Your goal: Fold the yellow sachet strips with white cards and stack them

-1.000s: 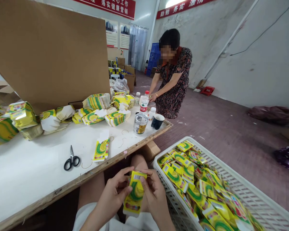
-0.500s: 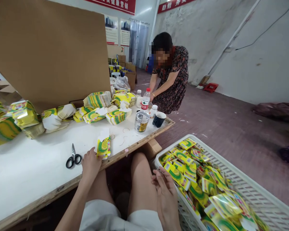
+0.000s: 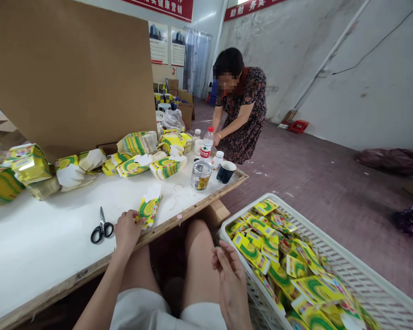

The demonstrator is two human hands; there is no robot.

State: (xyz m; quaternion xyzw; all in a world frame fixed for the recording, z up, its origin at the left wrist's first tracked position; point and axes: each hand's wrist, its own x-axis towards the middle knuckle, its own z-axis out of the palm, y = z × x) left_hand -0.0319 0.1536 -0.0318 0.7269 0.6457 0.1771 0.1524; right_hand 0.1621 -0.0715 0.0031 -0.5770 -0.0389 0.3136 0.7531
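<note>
At the table's front edge, my left hand [image 3: 128, 228] pinches the lower left side of a flat yellow-and-green carton [image 3: 149, 208] with a raised white flap. The carton is slightly tilted on the white tabletop. To the left of that hand lie black-handled scissors [image 3: 102, 228]. My right hand [image 3: 231, 270] hovers above my right thigh, beside the white plastic basket [image 3: 278, 198]. Its fingers are curled in, and whatever they hold, if anything, is hidden. Many yellow-and-green cartons [image 3: 278, 250] fill the basket in a loose heap.
Bundles of flat cartons [image 3: 137, 143] line the back of the table before a large cardboard sheet [image 3: 72, 78]. A bottle [image 3: 207, 145], a clear plastic tub [image 3: 201, 175] and a dark mug [image 3: 226, 172] stand at the right end. Another person [image 3: 242, 110] bends over behind them.
My left hand has taken hold of the carton and tilted it up a little from the table. My right hand has shifted slightly left, with its fingers still curled.
</note>
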